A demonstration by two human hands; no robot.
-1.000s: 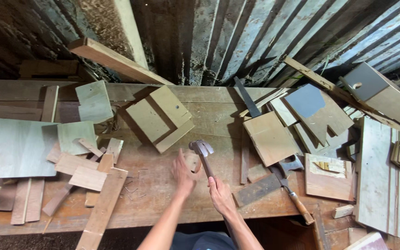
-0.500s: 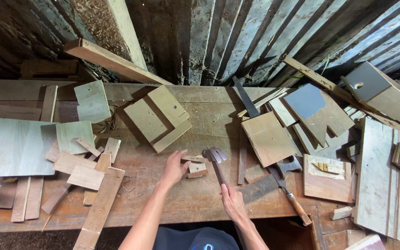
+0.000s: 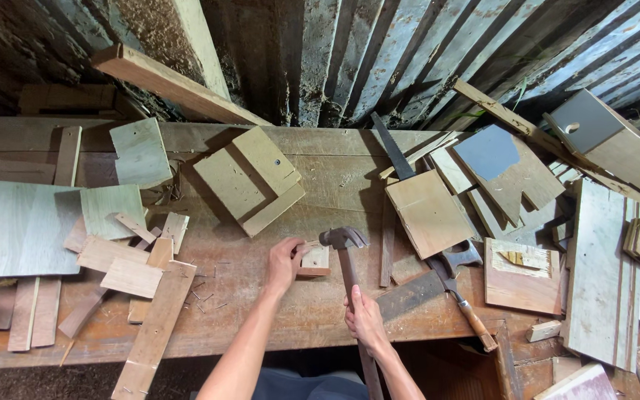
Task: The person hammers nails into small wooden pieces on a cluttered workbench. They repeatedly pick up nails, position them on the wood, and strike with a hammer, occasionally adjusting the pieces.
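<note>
1. Two bare hands at work on a worn wooden workbench (image 3: 320, 326), near its front edge, roughly at centre.
2. Left hand (image 3: 284, 265) closed around a small wood block (image 3: 315, 259): pale, squarish, with a darker strip along its near edge, lying flat on the bench.
3. Right hand (image 3: 366, 320) wrapped tight on the wooden handle of a claw hammer (image 3: 345, 244); dark metal head just right of the block, close to touching.
4. Scattered to the left: pale offcuts (image 3: 131, 275) and loose nails (image 3: 205, 292).
5. To the right: a hand saw (image 3: 438, 292) and plywood panels (image 3: 430, 211).
</note>
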